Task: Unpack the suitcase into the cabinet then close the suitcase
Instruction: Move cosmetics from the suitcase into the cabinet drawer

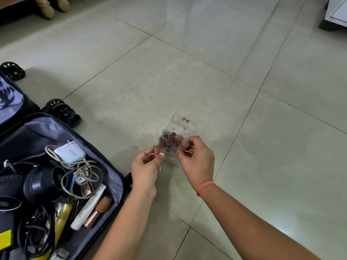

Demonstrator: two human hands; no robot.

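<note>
L hand point(145, 167) pinches red lipstick point(155, 152), near-upright; R hand point(196, 159) grips clear organizer point(185, 128).

Nothing here reads clearly. The white charger point(68, 152), near the far edge of the open suitcase point(115, 176), bears a short grey word, too blurred to make out. The white tube point(88, 209) by the suitcase's right edge carries fine print, too small to read.

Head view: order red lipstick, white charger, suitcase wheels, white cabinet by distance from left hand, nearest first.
1. Red lipstick: held in the left hand.
2. White charger: leftward, inside the open suitcase.
3. Suitcase wheels: farther left, past the charger.
4. White cabinet: far upper right.
</note>
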